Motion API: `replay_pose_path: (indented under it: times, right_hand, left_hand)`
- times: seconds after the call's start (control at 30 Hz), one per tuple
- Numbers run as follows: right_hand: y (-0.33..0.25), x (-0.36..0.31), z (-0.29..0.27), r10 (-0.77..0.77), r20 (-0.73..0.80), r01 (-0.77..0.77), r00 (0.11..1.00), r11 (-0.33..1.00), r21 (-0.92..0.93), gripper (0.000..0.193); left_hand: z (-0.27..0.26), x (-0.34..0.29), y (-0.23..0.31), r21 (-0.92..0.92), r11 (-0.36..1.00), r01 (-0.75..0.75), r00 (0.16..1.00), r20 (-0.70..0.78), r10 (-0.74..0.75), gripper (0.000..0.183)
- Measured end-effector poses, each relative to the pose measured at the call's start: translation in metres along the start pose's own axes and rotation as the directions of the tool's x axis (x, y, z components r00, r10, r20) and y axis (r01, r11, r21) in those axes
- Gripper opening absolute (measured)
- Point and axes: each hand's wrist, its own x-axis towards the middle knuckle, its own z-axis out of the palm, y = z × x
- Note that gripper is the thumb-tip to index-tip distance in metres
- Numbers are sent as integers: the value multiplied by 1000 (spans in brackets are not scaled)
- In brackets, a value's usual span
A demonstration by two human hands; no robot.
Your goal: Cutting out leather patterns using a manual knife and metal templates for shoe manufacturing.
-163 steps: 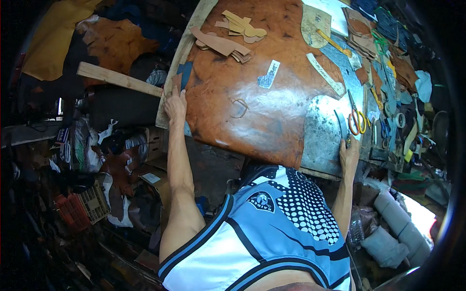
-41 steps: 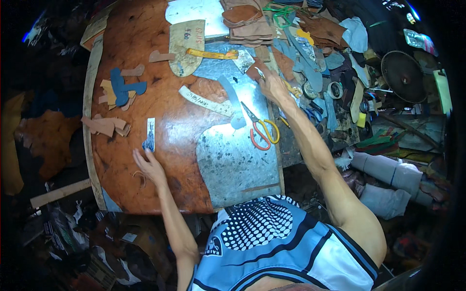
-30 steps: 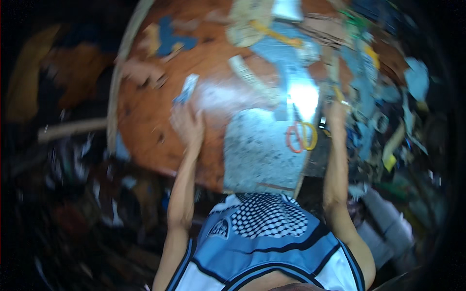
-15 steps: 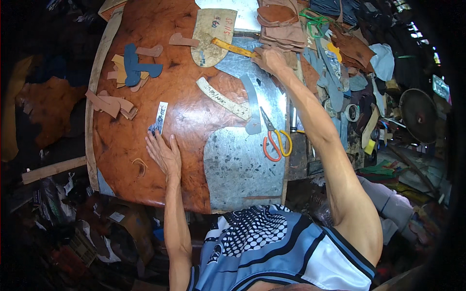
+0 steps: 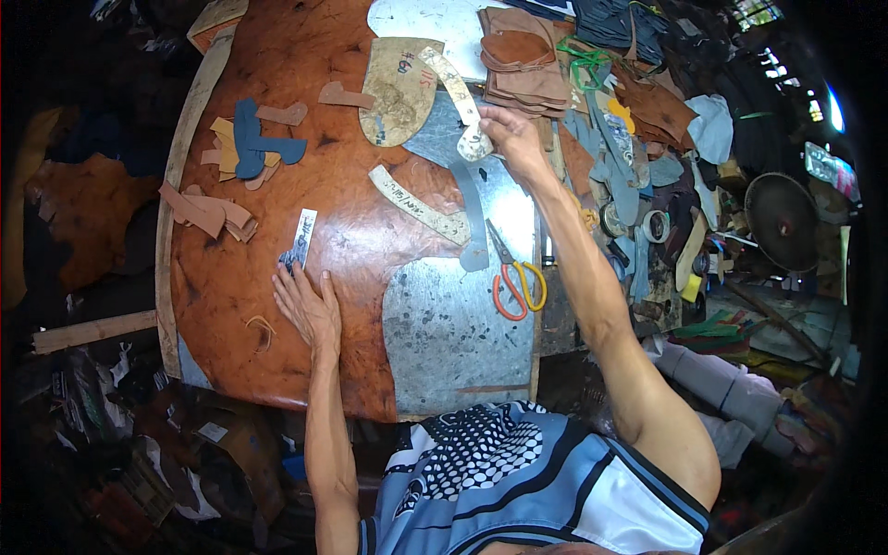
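Observation:
My left hand (image 5: 310, 313) lies flat with fingers spread on a large sheet of brown leather (image 5: 324, 370). Its fingertips reach the dark end of a small white strip (image 5: 304, 233). Farther right, my right hand (image 5: 511, 139) pinches the wide lower end of a curved whitish pattern piece (image 5: 455, 88) with marks on it, held over the worktable. Under and beside it lies a rounded tan template (image 5: 399, 106). Nearer to me is another curved white pattern piece (image 5: 416, 205), next to a curved grey-blue piece (image 5: 474, 227) and scissors (image 5: 514, 277) with one red and one yellow handle.
Blue cut pieces (image 5: 248, 143) and pinkish leather pieces (image 5: 205, 215) lie at the left of the sheet. A stack of brown leather pieces (image 5: 523, 69) stands at the far right. Scraps, a tape roll (image 5: 656, 227) and a round dark disc (image 5: 782, 222) are farther right.
My right hand has come slightly nearer; a yellowish strip showed in it before, and now a whitish curved face shows, more upright. My left hand stays flat on the leather.

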Motion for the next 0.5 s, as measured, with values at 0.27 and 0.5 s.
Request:
replay_pose_path:
  times: [0.27, 0.5]
  right_hand:
    - [-18, -56, 3, -8, 25, 1, 1000, 971, 240, 27]
    - [-32, -83, -4, -37, 14, 34, 999, 982, 187, 29]
  left_hand:
    - [4, 0, -3, -25, 1000, -19, 1000, -24, 18, 63]
    - [9, 4, -2, -34, 998, -58, 994, -92, 55, 64]
